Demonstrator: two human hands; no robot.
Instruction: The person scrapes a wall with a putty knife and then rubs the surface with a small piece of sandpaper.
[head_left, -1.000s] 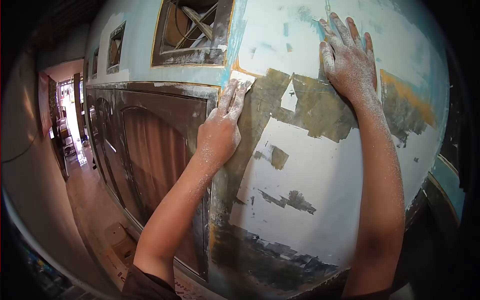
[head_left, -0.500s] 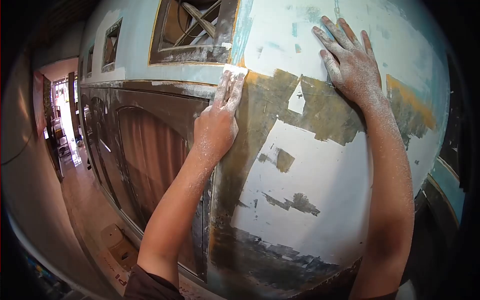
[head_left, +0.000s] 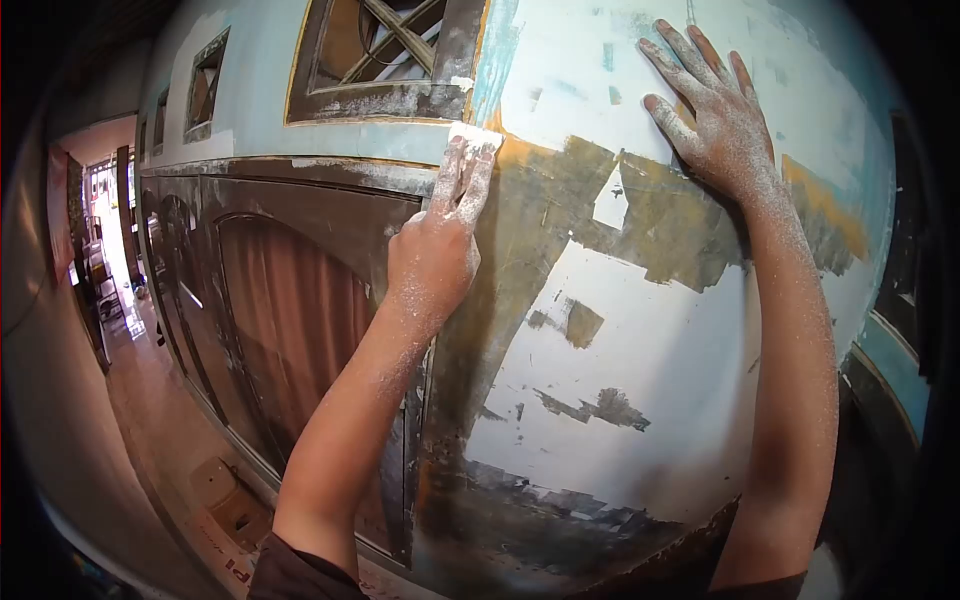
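Note:
My left hand (head_left: 435, 250) presses a flat, white-coated piece that looks like a putty scraper (head_left: 476, 133) against the wall, just below the corner of the window frame. Its index and middle fingers stretch along the piece while the others are curled in; what lies under the palm is hidden. Higher up and to the right, my right hand (head_left: 715, 135) rests with spread fingers on the pale wall (head_left: 560, 65), holding nothing. White powder covers both hands. Between my arms, the wall shows white patches (head_left: 650, 330) over a dark greenish-brown surface (head_left: 520, 210).
A dark window frame (head_left: 380, 105) with crossed bars is at upper left. Below it, dark panelling (head_left: 320, 190) surrounds a reddish-brown curtain (head_left: 290, 300). A brown plastic stool (head_left: 225, 490) stands on the floor at lower left. A passage leads to a bright doorway (head_left: 115, 230).
The view has turned slightly, so the wall sits a little farther right in frame. My left hand keeps its place near the window corner; my right hand shifts slightly upward.

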